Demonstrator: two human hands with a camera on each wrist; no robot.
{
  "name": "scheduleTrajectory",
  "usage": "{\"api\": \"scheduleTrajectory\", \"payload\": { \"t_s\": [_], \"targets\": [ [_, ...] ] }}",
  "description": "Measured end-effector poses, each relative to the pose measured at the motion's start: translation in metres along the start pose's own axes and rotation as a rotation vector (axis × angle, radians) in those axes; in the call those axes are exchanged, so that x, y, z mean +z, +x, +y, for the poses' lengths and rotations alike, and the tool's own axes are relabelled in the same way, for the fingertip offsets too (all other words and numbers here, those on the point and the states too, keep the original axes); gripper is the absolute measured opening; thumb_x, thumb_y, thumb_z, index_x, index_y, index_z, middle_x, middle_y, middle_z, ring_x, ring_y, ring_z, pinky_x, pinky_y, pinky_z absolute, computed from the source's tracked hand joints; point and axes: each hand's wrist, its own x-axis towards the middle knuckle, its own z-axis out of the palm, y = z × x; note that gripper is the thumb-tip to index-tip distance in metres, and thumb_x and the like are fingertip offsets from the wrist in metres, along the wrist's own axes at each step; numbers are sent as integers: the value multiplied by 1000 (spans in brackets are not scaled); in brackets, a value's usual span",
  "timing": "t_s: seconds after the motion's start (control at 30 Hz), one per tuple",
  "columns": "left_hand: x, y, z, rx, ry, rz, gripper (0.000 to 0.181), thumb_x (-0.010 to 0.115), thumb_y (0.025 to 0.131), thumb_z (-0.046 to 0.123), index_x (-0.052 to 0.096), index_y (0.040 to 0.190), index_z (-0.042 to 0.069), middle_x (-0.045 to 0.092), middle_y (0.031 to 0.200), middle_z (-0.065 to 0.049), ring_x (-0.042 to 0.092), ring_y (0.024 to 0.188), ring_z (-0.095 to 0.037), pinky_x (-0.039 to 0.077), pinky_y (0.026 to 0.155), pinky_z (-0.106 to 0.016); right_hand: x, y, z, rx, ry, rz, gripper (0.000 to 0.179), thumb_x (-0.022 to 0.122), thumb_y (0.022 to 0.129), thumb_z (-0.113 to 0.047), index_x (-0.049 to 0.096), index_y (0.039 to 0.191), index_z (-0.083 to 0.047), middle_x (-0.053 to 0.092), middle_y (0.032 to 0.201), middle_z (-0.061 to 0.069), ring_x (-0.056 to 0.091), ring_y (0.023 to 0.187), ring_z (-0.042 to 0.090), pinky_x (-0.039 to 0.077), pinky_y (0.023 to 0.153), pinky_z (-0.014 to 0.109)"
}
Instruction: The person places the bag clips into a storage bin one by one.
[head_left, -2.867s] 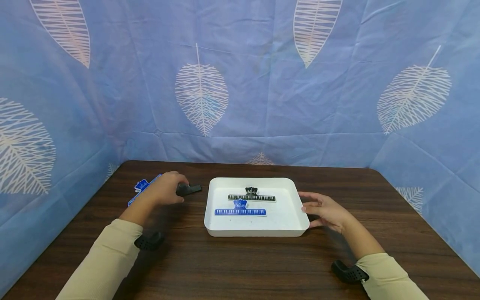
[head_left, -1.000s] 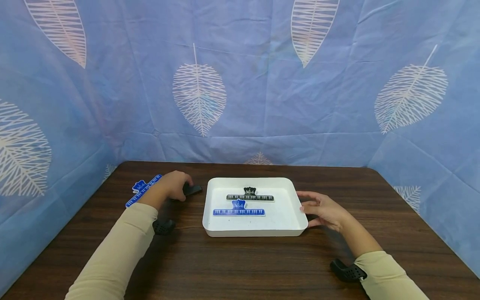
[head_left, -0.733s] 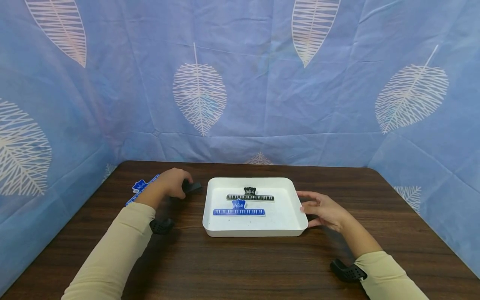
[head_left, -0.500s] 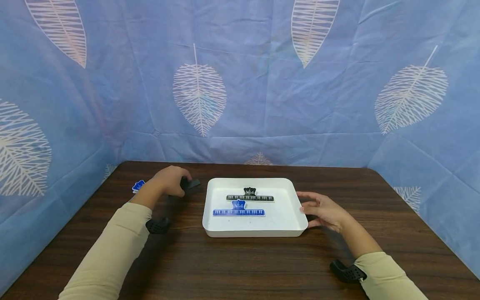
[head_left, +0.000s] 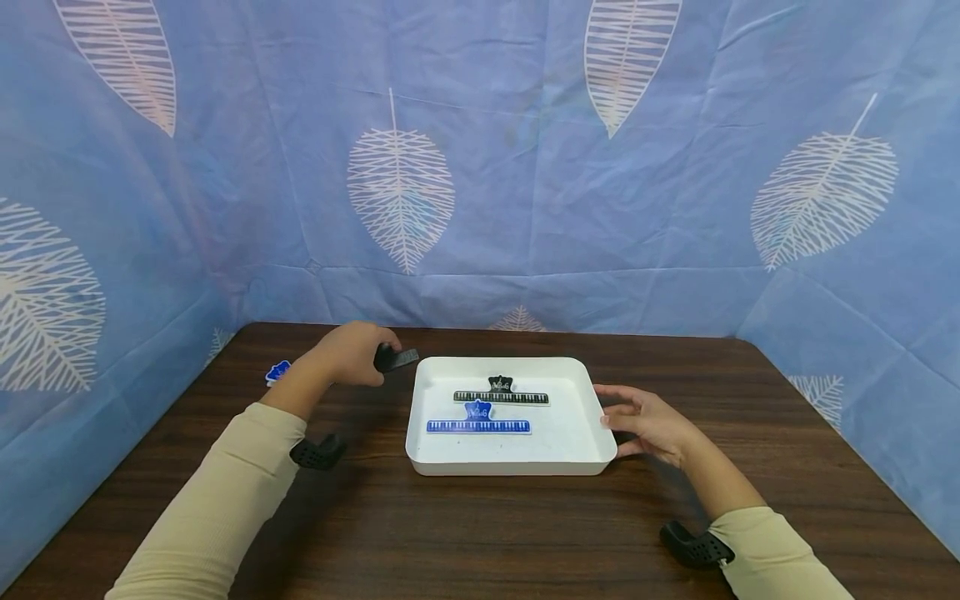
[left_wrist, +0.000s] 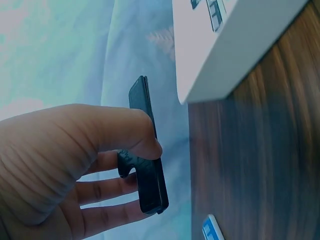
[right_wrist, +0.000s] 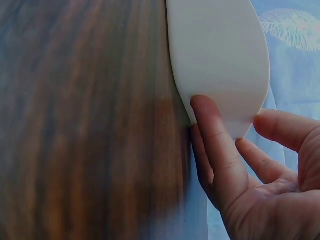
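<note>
Between thumb and fingers, my left hand point(head_left: 351, 353) pinches a black clip point(head_left: 394, 358), just left of the white tray point(head_left: 513, 468). In the left wrist view the clip point(left_wrist: 151, 182) shows its long flat bar, with the thumb across it and the fingers behind. Spread fingers of my right hand point(head_left: 654, 423) touch the tray's right end; the right wrist view shows fingertips against the tray's outer wall point(right_wrist: 220, 55). Inside the tray lie a black clip point(head_left: 501, 397) and a blue clip point(head_left: 480, 426), both with piano-key bars.
Another blue clip point(head_left: 277, 372) lies at the table's left, mostly hidden behind my left forearm. The dark wooden table point(head_left: 465, 542) ends at a blue leaf-patterned cloth point(head_left: 480, 208) at the back and sides.
My left hand has moved away from me and rightward, bringing the black clip closer to the tray. Its forearm now covers more of the outer blue clip. The right hand keeps its place.
</note>
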Motion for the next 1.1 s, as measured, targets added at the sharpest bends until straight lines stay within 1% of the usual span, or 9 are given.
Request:
{"api": "scheduleTrajectory", "payload": {
  "t_s": [0.07,0.23,0.37,0.47,0.6,0.67,0.8,1.1],
  "targets": [
    [-1,2,6,35,8,9,46,77,70,7,69,115,5,67,106,-9,60,88,-24,53,73,-40,0,0,0,2,0,3,74,61,95,-7,16,153,3,49,131,31,67,96,31,57,74,47],
    [1,8,20,94,21,15,44,76,70,7,69,114,9,67,105,-5,58,87,-20,51,70,-37,0,0,1,2,-2,1,75,62,95,-8,16,153,3,48,132,31,66,97,31,57,75,47],
    [-2,10,36,127,36,5,41,76,71,8,70,112,10,66,104,-3,58,87,-20,51,70,-37,0,0,1,0,-10,5,74,62,95,-8,17,153,2,49,132,30,66,97,31,57,75,46],
    [-3,13,47,134,57,-11,42,78,71,9,71,112,12,65,104,-3,57,88,-20,51,71,-38,-1,1,1,-1,-11,6,73,61,95,-8,18,153,2,50,131,30,67,97,31,57,75,46],
    [-2,19,58,137,90,-35,46,79,72,11,70,117,13,64,107,-4,58,90,-20,52,74,-38,-1,0,1,-5,-10,2,73,61,95,-8,17,153,3,51,130,29,67,97,32,57,74,46],
    [-2,22,62,142,103,-44,47,79,71,12,69,118,13,64,108,-4,58,91,-20,52,76,-39,-1,0,1,-5,-8,0,74,61,95,-8,17,153,3,51,129,29,67,97,32,57,74,46],
    [-2,26,68,161,125,-56,48,79,71,11,69,118,14,65,109,-4,58,90,-20,51,75,-38,-1,0,1,-7,-6,-3,74,61,95,-8,16,153,3,51,129,29,67,97,31,57,74,46],
    [-3,31,75,186,148,-73,50,80,71,11,69,120,13,65,111,-4,59,93,-21,51,76,-39,1,0,0,-4,-11,8,73,60,95,-6,16,153,4,50,130,31,67,97,31,57,75,47]
  ]
}}
